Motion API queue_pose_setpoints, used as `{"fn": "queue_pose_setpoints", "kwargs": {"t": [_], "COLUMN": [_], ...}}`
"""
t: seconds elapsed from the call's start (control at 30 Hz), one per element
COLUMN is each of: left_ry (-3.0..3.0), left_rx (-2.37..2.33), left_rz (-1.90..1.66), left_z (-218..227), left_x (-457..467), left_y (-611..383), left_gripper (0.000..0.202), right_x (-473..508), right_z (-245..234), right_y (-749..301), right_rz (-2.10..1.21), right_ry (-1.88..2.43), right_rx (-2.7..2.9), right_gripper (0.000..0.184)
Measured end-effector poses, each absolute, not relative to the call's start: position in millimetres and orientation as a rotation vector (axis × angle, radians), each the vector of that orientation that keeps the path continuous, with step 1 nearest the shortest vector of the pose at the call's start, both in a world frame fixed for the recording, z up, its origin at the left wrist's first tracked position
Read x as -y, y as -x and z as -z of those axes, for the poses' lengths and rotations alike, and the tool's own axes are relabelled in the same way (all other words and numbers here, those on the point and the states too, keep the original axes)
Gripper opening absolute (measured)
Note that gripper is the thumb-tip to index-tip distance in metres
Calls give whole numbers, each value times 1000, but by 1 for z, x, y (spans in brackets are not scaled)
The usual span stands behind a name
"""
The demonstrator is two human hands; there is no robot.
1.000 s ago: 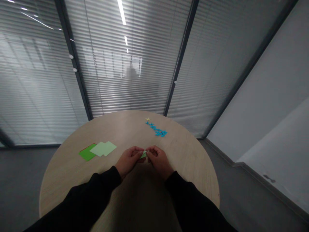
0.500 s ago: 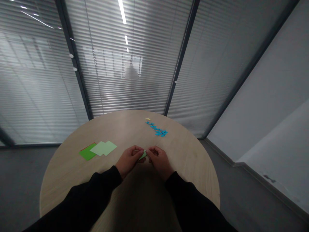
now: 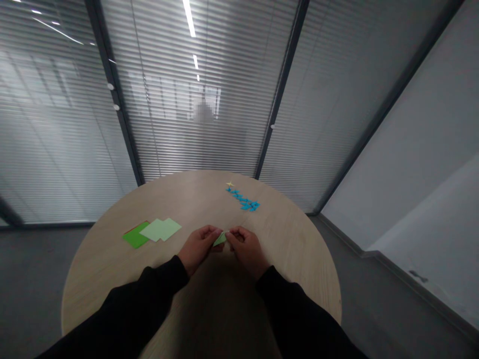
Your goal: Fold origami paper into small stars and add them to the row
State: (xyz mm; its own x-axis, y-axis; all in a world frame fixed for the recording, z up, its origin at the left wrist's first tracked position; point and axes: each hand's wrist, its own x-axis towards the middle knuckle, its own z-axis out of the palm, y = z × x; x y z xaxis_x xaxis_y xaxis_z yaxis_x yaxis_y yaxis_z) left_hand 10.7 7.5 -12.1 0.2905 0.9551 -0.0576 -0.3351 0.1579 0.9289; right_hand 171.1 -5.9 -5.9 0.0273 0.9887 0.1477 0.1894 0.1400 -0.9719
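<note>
Between my two hands is a small folded piece of light green paper (image 3: pixel 220 239). My left hand (image 3: pixel 198 247) pinches its left side between thumb and fingers. At its right end, the thumb and fingers of my right hand (image 3: pixel 245 247) are closed on the paper too. My fingers cover part of the folds. To the left lie light green paper sheets (image 3: pixel 160 230), overlapping a brighter green sheet (image 3: pixel 135 238) with a thin red edge showing behind it. Beyond my right hand is a group of small blue folded paper pieces (image 3: pixel 245 201), with one pale yellow piece (image 3: pixel 230 184) at its far end.
Everything lies on a round wooden table (image 3: pixel 299 234) whose curved edge runs around my arms. Windows with closed blinds (image 3: pixel 202 144) stand just past the far edge. A pale wall (image 3: pixel 419 189) rises on the right.
The folded green paper has turned slightly in my fingers, showing a more pointed, triangular face. Both hands stay nearly in place, and the papers on the table have not moved.
</note>
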Motion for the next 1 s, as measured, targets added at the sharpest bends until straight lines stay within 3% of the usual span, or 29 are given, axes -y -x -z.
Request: {"fn": "queue_pose_setpoints", "kwargs": {"t": [0.3,1.0], "left_ry": [-1108,-1314], "left_rx": [-809,-904], "left_rz": [-1044,-1093], "left_z": [10,9], "left_x": [-4,-5], "left_y": [-11,-9], "left_gripper": [39,35], "right_x": [6,8], "right_z": [6,4], "right_y": [-171,-170], "right_rz": [-1010,-1098], "right_ry": [1277,1199], "right_rx": [1340,1273], "right_gripper": [15,19]}}
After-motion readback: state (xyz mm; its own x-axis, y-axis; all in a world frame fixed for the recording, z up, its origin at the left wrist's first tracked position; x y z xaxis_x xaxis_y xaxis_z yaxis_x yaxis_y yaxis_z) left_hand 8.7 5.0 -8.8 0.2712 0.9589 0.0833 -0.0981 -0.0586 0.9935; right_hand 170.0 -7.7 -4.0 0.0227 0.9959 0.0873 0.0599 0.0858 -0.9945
